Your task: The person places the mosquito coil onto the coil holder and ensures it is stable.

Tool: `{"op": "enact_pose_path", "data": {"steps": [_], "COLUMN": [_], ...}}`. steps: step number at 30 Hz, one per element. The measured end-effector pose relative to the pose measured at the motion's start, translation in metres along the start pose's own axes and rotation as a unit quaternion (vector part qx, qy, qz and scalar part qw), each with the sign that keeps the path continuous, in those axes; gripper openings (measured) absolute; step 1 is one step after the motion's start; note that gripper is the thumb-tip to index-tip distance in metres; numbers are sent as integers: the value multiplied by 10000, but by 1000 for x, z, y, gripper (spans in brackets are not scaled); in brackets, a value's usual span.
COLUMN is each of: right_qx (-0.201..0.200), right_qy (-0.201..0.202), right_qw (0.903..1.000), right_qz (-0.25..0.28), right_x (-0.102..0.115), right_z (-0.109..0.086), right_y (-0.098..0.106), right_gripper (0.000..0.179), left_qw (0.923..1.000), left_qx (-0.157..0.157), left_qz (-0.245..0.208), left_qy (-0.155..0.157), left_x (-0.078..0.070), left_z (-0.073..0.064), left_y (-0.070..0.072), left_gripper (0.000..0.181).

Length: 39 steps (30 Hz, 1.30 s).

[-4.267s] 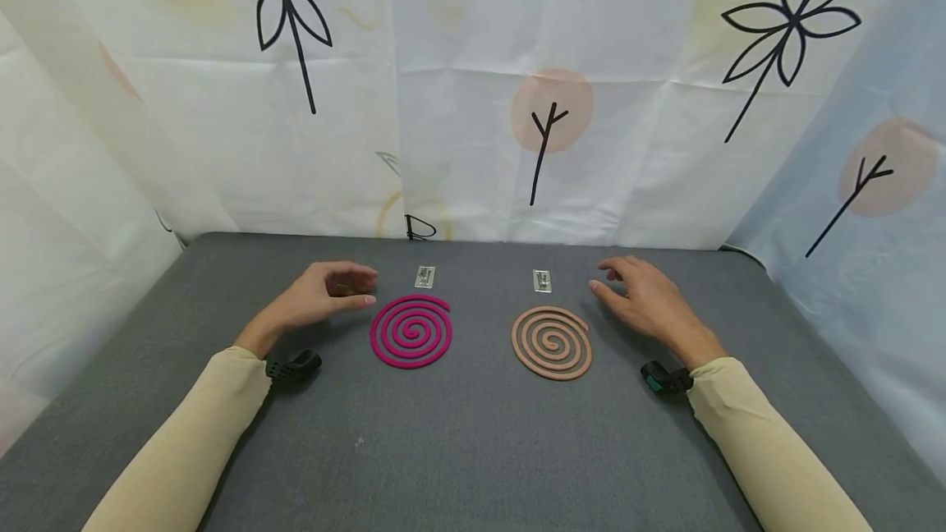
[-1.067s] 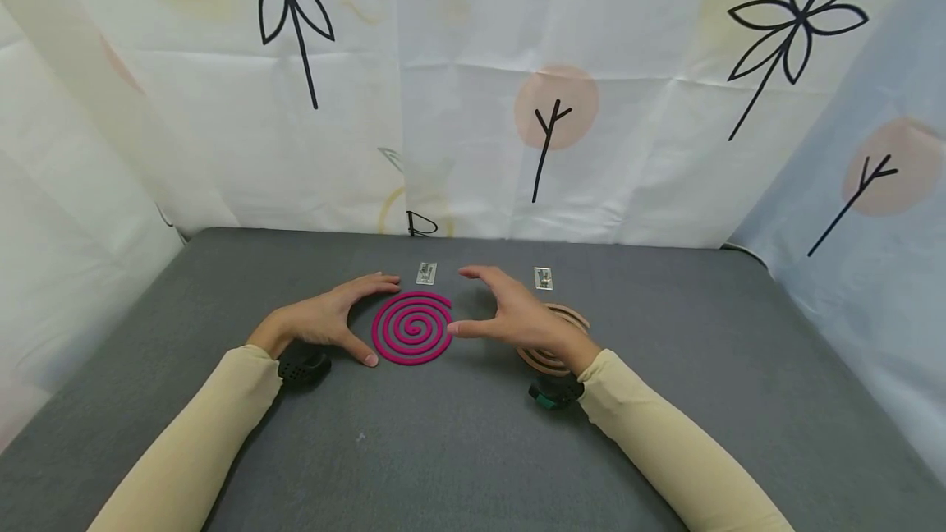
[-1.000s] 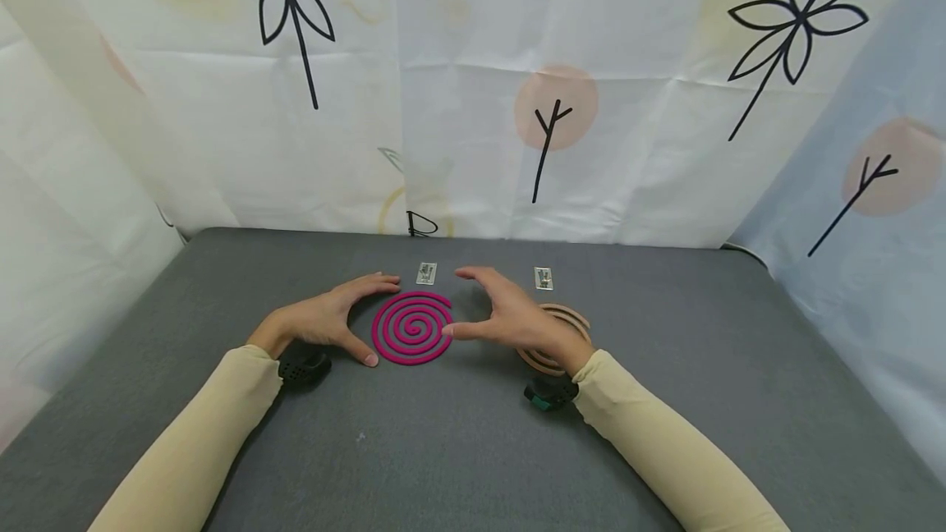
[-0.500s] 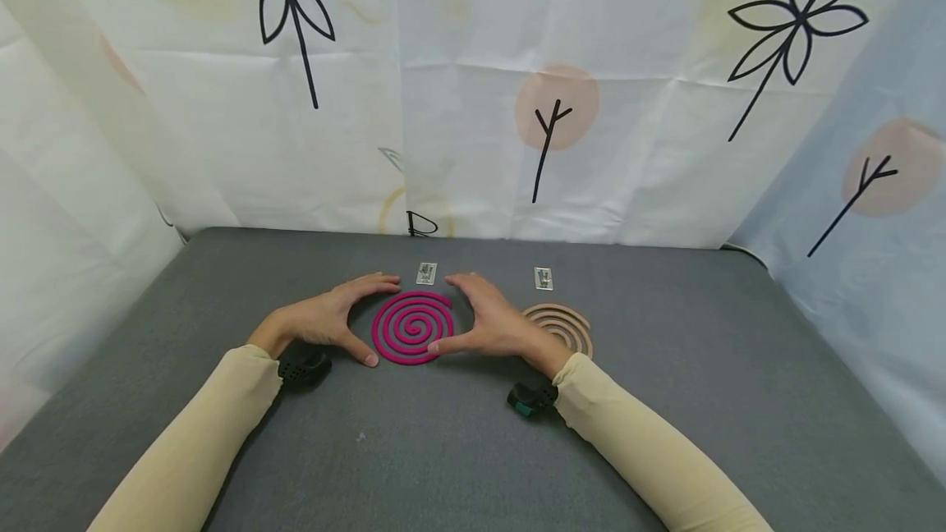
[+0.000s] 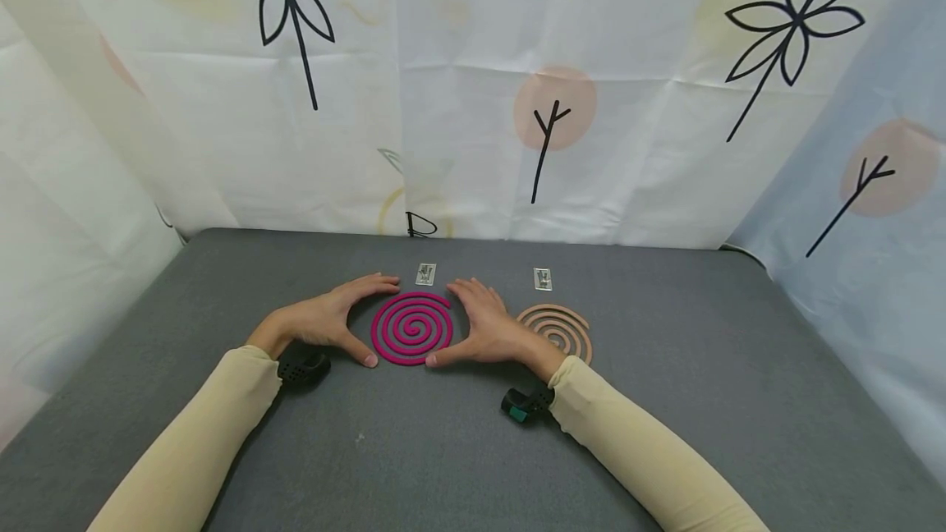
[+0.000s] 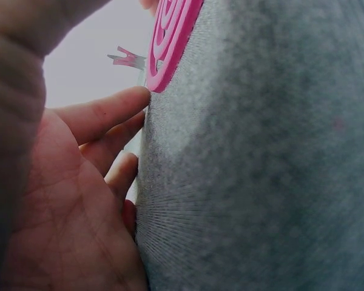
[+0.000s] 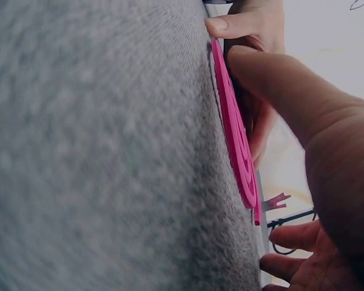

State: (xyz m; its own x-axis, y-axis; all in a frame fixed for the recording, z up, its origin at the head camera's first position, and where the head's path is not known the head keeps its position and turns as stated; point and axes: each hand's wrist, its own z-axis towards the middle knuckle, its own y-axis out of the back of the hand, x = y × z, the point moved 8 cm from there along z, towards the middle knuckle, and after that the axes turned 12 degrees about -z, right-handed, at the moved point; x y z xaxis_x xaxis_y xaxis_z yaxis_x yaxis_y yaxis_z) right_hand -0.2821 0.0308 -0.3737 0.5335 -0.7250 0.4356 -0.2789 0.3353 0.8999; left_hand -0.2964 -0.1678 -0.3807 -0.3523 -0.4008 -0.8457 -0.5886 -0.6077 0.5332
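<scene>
A magenta mosquito coil lies flat on the grey table, framed by both hands. My left hand is at its left side, thumb and fingers spread apart. In the left wrist view, the left fingertips are close to the edge of the pink coil. Opposite, my right hand has its fingers extended on the coil's right, with the thumb at its lower right rim. The right wrist view shows the pink coil edge-on, flat against the cloth. A tan mosquito coil lies to the right, partly hidden by the right wrist.
Two small metal coil stands lie behind the coils: the left stand behind the magenta one, the right stand behind the tan one. A patterned curtain rises at the far edge of the grey table.
My right hand has come left from beyond the tan coil, passing over it, to the magenta coil's right side. Earlier, my left hand moved in to its left side. Both coils stay put.
</scene>
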Motion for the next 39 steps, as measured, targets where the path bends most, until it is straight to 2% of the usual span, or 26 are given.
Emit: {"op": "enact_pose_path", "data": {"steps": [9, 17, 26, 39], "right_qx": [43, 59, 59, -97], "right_qy": [30, 73, 91, 27], "right_qw": [9994, 9990, 9991, 9997], "right_qz": [-343, -439, -405, -235], "right_x": [2, 4, 3, 3], "right_z": [-1, -1, -1, -3], "right_y": [-2, -3, -4, -2], "right_gripper": [112, 110, 108, 95], "left_qw": [10000, 10000, 10000, 9999], "left_qx": [-16, 8, -13, -91], "left_qz": [46, 17, 71, 2], "left_qy": [56, -2, -50, -125], "left_x": [3, 2, 1, 0], "left_z": [1, -1, 0, 1], "left_y": [0, 0, 0, -1], "left_gripper": [107, 105, 100, 86]}}
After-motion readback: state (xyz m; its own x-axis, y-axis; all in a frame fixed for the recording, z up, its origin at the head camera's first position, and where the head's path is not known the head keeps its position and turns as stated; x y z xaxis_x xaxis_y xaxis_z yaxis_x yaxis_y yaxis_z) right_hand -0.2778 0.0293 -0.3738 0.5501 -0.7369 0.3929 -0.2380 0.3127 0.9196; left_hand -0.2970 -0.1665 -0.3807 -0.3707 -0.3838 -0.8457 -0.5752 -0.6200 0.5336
